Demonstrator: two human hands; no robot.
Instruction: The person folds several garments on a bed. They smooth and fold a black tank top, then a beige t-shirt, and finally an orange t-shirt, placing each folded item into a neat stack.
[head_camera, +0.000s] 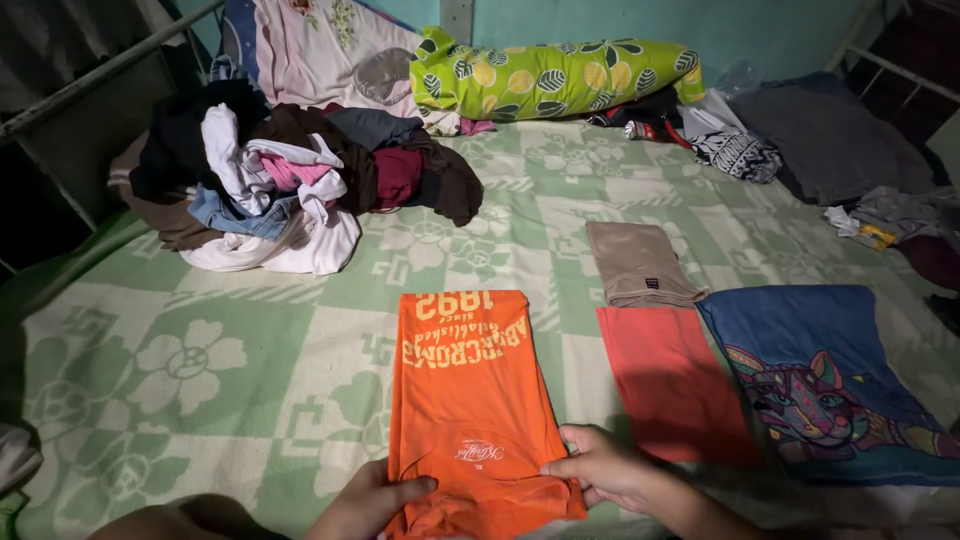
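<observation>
An orange t-shirt (465, 400) with pale lettering lies lengthwise on the green patterned blanket (200, 360), folded into a long strip. My left hand (368, 505) grips its near left corner at the collar end. My right hand (600, 468) pinches the near right edge of the same shirt. Both hands sit at the bottom of the view.
To the right lie a folded red garment (672, 385), a folded beige one (637, 265) and a blue shirt with a cat picture (830, 380). A heap of unfolded clothes (290, 180) sits at the back left. A leaf-print pillow (550, 78) and more clothing (830, 140) lie at the back.
</observation>
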